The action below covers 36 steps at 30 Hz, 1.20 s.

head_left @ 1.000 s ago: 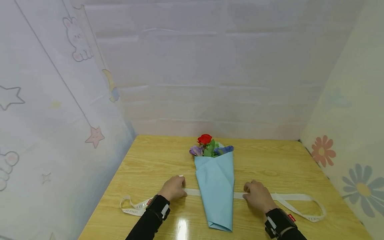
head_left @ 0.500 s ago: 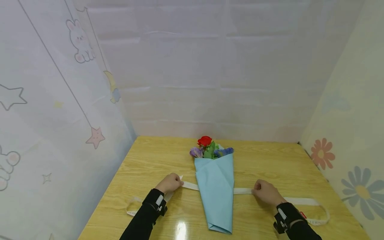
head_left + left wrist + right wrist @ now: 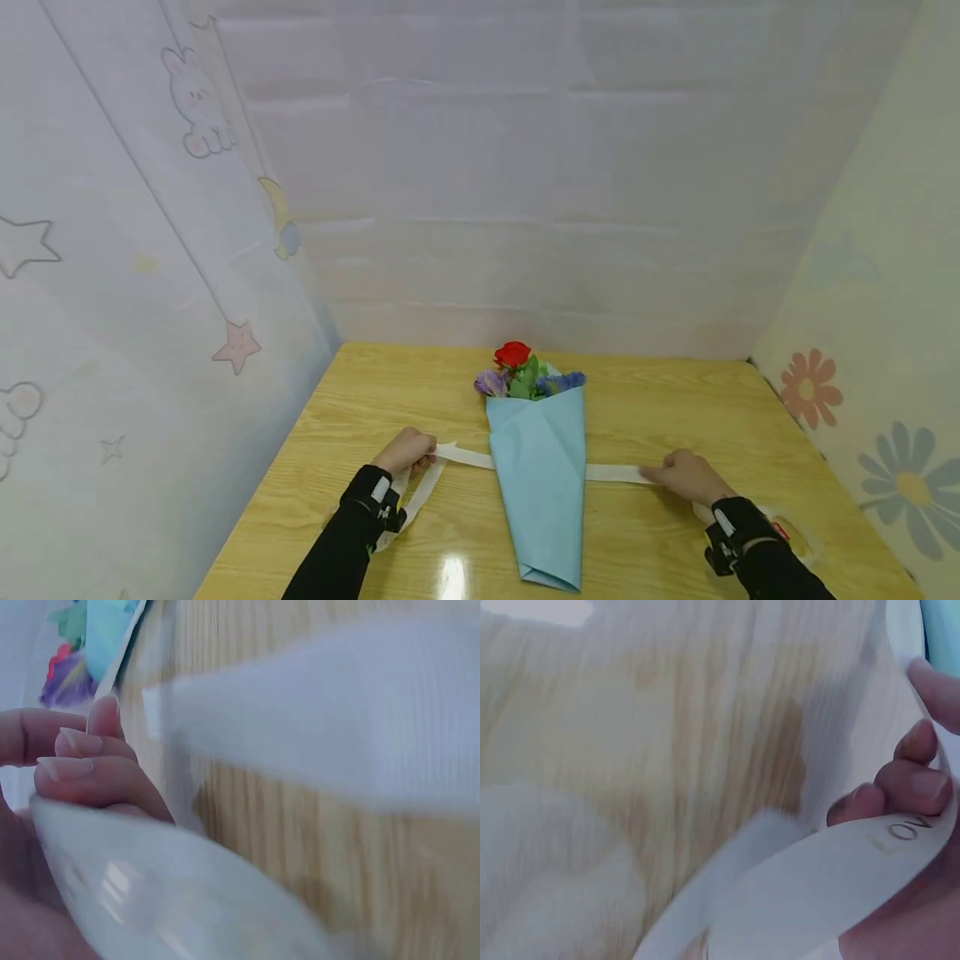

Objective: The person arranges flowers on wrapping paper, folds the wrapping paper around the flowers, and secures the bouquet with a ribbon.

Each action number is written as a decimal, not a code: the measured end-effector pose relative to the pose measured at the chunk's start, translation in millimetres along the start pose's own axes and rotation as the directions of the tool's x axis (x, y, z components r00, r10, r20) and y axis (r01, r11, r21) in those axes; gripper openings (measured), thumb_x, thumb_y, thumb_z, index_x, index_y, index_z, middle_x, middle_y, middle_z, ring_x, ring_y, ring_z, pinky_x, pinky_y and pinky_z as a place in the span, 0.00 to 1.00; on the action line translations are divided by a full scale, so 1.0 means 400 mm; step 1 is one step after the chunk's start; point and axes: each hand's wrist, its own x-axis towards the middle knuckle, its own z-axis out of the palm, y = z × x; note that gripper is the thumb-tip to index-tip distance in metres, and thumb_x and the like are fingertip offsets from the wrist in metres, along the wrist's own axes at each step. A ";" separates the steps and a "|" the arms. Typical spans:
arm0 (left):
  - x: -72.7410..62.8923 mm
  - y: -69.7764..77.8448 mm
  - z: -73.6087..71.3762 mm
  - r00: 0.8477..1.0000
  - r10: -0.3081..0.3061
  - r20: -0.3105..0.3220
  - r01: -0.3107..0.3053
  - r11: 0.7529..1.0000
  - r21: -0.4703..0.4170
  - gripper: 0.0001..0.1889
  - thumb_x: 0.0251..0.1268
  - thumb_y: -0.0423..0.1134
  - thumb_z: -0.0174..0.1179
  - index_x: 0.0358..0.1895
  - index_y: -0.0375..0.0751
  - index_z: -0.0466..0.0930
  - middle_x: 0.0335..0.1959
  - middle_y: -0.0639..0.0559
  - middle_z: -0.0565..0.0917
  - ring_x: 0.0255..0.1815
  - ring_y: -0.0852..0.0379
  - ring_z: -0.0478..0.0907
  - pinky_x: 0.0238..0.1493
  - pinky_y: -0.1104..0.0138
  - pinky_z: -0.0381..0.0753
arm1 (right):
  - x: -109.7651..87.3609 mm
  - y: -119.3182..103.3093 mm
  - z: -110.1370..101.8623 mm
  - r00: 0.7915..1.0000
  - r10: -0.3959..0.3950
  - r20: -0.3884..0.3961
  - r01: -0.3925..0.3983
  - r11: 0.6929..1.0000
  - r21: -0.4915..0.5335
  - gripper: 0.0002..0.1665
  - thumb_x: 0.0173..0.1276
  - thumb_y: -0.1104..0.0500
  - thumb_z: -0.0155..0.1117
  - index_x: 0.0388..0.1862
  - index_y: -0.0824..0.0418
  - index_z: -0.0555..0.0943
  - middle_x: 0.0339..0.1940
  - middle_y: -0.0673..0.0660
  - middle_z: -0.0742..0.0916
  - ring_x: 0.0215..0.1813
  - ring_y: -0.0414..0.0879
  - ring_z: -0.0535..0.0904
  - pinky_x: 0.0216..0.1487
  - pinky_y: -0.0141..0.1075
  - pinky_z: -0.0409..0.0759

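A bouquet (image 3: 538, 483) wrapped in light blue paper lies on the table, its red, purple and blue flowers pointing away from me. A white ribbon (image 3: 615, 473) runs crosswise beneath it and comes out on both sides. On the left side, my left hand (image 3: 405, 450) pinches the ribbon, and a loop hangs from the fingers. My right hand (image 3: 688, 477) holds the other side between thumb and fingers, pulled out fairly straight. In the right wrist view the ribbon (image 3: 825, 881) bears printed letters and curves past the curled fingers (image 3: 915, 784). Broad ribbon stretches blur across the left wrist view.
The wooden table (image 3: 420, 400) reaches back to a pale wall sheet (image 3: 555, 208). Patterned sheets stand at the left (image 3: 150, 333) and right (image 3: 862, 333). A loose ribbon loop (image 3: 806, 533) lies beside the right wrist, partly hidden by it.
Both hands have moved apart, the left one leftward and the right one rightward, each drawing ribbon out from the bouquet. The left ribbon loop has been pulled up off its earlier place. The bouquet stays put.
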 end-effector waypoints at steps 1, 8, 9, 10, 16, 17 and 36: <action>-0.008 -0.001 -0.014 1.000 -0.004 0.005 0.004 1.000 0.015 0.16 0.67 0.35 0.49 0.19 0.41 0.77 0.15 0.52 0.71 0.16 0.57 0.60 0.22 0.66 0.63 | -0.001 0.008 -0.010 1.000 -0.001 0.018 0.000 1.000 0.011 0.30 0.70 0.40 0.65 0.16 0.54 0.66 0.16 0.47 0.63 0.20 0.41 0.58 0.25 0.35 0.59; -0.056 0.009 -0.086 0.999 -0.027 -0.037 0.025 0.998 -0.059 0.16 0.66 0.31 0.44 0.18 0.39 0.69 0.15 0.48 0.70 0.19 0.52 0.62 0.28 0.62 0.64 | -0.020 0.043 -0.083 0.992 -0.058 0.115 0.033 0.977 0.209 0.28 0.75 0.47 0.64 0.19 0.55 0.65 0.15 0.49 0.64 0.19 0.43 0.59 0.26 0.38 0.64; -0.057 0.011 -0.092 0.999 -0.029 -0.032 0.026 0.995 -0.098 0.15 0.65 0.31 0.44 0.18 0.39 0.68 0.16 0.48 0.70 0.19 0.52 0.62 0.28 0.63 0.63 | -0.021 0.044 -0.090 0.990 -0.058 0.125 0.025 0.967 0.252 0.27 0.76 0.47 0.63 0.20 0.55 0.64 0.15 0.49 0.65 0.19 0.44 0.61 0.27 0.39 0.66; -0.058 0.015 -0.096 0.999 -0.028 -0.024 0.025 0.991 -0.132 0.15 0.65 0.31 0.44 0.18 0.40 0.67 0.16 0.48 0.69 0.19 0.53 0.63 0.27 0.63 0.63 | -0.023 0.043 -0.097 0.989 -0.057 0.138 0.013 0.954 0.299 0.27 0.76 0.48 0.62 0.20 0.55 0.64 0.16 0.50 0.65 0.20 0.44 0.61 0.27 0.40 0.67; -0.063 0.083 -0.103 0.994 0.059 0.090 -0.019 0.918 -0.396 0.14 0.75 0.39 0.47 0.25 0.43 0.67 0.23 0.51 0.71 0.23 0.56 0.64 0.30 0.64 0.64 | -0.028 -0.001 -0.136 0.950 -0.220 0.222 0.038 0.786 0.617 0.19 0.83 0.55 0.51 0.28 0.59 0.67 0.24 0.57 0.65 0.28 0.54 0.62 0.38 0.47 0.74; -0.066 0.102 -0.101 0.989 0.099 0.112 -0.042 0.904 -0.424 0.14 0.76 0.40 0.48 0.27 0.42 0.68 0.25 0.51 0.72 0.24 0.55 0.65 0.32 0.64 0.65 | -0.028 -0.013 -0.142 0.935 -0.281 0.217 0.073 0.750 0.657 0.18 0.85 0.56 0.48 0.30 0.60 0.68 0.25 0.58 0.66 0.29 0.56 0.64 0.41 0.47 0.76; -0.088 0.287 -0.058 0.962 0.252 0.106 -0.224 0.949 -0.220 0.13 0.80 0.44 0.54 0.45 0.39 0.84 0.30 0.50 0.75 0.28 0.55 0.68 0.35 0.63 0.71 | -0.066 -0.204 -0.203 0.827 -0.562 0.018 0.320 0.497 0.806 0.18 0.86 0.64 0.40 0.34 0.58 0.73 0.28 0.56 0.72 0.33 0.58 0.61 0.41 0.47 0.68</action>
